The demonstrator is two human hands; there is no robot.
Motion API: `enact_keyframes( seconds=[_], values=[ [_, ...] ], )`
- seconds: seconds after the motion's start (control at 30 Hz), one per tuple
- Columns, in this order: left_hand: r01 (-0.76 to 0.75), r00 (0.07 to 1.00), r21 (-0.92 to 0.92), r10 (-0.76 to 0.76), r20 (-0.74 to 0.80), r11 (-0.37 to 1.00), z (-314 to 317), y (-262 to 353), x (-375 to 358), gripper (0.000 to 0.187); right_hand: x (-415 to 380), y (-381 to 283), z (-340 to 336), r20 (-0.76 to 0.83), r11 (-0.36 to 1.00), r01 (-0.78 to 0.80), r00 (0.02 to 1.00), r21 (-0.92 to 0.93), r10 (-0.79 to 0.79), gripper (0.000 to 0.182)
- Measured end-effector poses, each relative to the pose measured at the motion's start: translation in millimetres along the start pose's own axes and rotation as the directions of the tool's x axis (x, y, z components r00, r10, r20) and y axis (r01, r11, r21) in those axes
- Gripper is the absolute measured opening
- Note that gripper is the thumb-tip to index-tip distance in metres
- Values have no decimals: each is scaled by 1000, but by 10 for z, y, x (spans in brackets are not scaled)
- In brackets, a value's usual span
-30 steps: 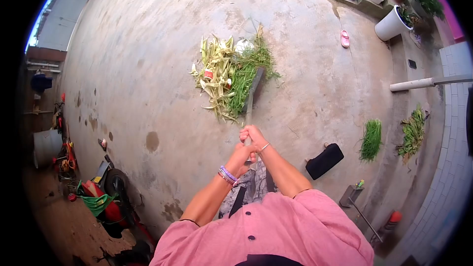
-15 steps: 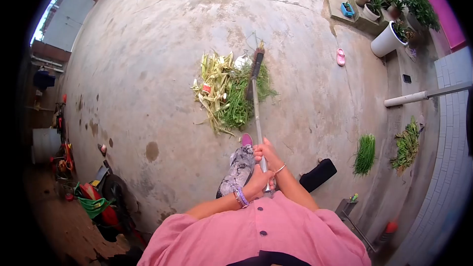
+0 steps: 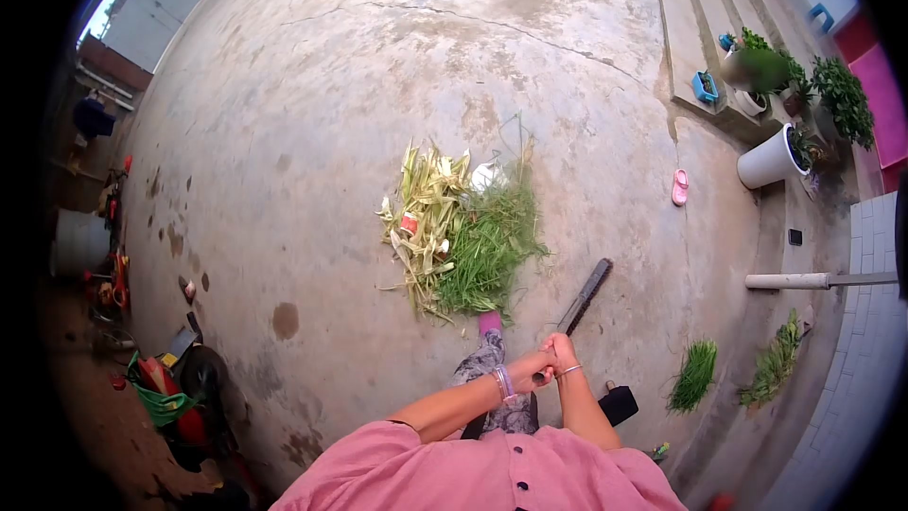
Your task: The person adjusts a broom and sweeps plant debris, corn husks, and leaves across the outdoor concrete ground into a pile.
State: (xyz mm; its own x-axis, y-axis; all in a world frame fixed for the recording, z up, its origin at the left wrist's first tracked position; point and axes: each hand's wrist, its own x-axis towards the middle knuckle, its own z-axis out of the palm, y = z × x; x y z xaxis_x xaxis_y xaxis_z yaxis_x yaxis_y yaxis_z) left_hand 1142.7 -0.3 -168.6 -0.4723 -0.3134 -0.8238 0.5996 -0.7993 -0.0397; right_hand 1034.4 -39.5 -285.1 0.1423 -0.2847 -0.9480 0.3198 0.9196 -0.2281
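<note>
Both my hands are closed around the handle of a long broom [image 3: 586, 295]. My left hand [image 3: 528, 371] grips nearer the handle's end, and my right hand [image 3: 562, 352] holds just ahead of it. The dark bristled head points forward and right, to the right of a heap on the concrete. That heap has pale dry corn husks [image 3: 427, 197] on its left and green stalks [image 3: 487, 260] on its right. A red and white container [image 3: 409, 222] lies among the husks, and a white crumpled thing [image 3: 485, 176] sits at the back.
My foot [image 3: 489, 322] is at the heap's near edge. A black object [image 3: 618, 405] lies by my right forearm. To the right are green bunches [image 3: 694, 377], a pink clog [image 3: 680, 187], a pole [image 3: 790, 281] and potted plants by steps. A red wheeled machine [image 3: 189, 426] stands left.
The broom has swung from the heap's far right side to the right and back towards me, off the heap. My hands have moved right with it, and the view has tilted upward.
</note>
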Motion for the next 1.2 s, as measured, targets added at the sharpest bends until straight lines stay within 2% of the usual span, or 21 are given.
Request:
enact_keyframes(
  seconds=[0.03,0.1,0.13,0.17,0.23,0.27,0.3,0.37,0.43,0.5,0.57,0.6,0.67,0.7,0.77,0.83,0.9,1.03,1.1,1.13,1.2],
  values=[
    [-67,997,-61,65,-30,996,-117,157,-64,12,49,-14,315,11,990,14,1000,-143,-13,15],
    [-179,974,-80,166,-151,981,-197,424,-375,10,151,10,885,179,975,-72,978,-208,110,19],
    [-177,974,-73,164,-153,982,-226,524,-469,10,217,39,1128,256,972,-96,955,-216,151,14],
    [-256,953,-139,226,-201,957,-250,578,-561,11,262,70,1344,331,966,-120,924,-231,194,10],
    [-338,925,-205,284,-254,919,-244,673,-760,12,-48,-84,1819,331,905,-27,926,-424,183,15],
    [-363,924,-288,303,-232,886,-187,738,-872,12,-200,-171,1971,328,904,-27,927,-427,183,15],
    [-378,924,-373,320,-210,848,-87,782,-954,13,-320,-245,2056,332,880,0,926,-475,180,20],
    [-390,918,-381,321,-233,839,199,818,-1106,12,-514,-396,2084,322,848,8,927,-530,192,26],
    [-449,890,-268,399,-221,852,581,806,-1133,11,-625,-619,1953,467,895,-28,846,-445,259,25],
    [-461,884,-231,420,-204,857,820,752,-981,14,-857,-954,1838,491,887,-47,818,-460,298,30],
    [-386,920,-191,363,-147,902,1104,745,-881,23,-1103,-1325,1753,539,871,36,798,-490,270,57],
    [-327,945,-155,317,-87,932,1167,791,-766,29,-1093,-1470,1696,535,862,34,796,-506,283,57],
    [-337,942,-161,332,-58,928,1346,965,-596,27,-1016,-1790,1627,446,890,82,884,-449,144,68],
    [-338,941,-150,338,-25,929,1460,1113,-519,25,-900,-1994,1610,447,879,77,880,-471,162,68],
    [-318,946,-163,323,6,934,1649,1482,-266,22,-591,-2422,1570,436,881,212,900,-424,-7,45],
    [-326,944,-134,330,7,936,1894,1933,31,20,-308,-2956,1586,391,878,220,919,-424,-42,40],
    [-341,940,-190,332,-79,921,2158,2364,419,15,119,-3494,1578,228,845,252,961,-472,-160,35],
    [-278,958,-250,285,-7,928,2442,3236,1052,11,930,-4344,1571,111,827,200,980,-526,-166,21],
    [-269,960,-293,280,-7,918,2420,3535,1301,13,1090,-4625,1761,85,747,153,988,-647,-129,4],
    [-273,957,-366,289,-12,890,2333,3641,1378,11,1143,-4645,1899,50,754,108,994,-648,-100,13],
    [-283,953,-506,298,-53,815,2168,3710,1472,10,1532,-4472,2014,93,681,127,992,-721,-87,13]
  ],
)
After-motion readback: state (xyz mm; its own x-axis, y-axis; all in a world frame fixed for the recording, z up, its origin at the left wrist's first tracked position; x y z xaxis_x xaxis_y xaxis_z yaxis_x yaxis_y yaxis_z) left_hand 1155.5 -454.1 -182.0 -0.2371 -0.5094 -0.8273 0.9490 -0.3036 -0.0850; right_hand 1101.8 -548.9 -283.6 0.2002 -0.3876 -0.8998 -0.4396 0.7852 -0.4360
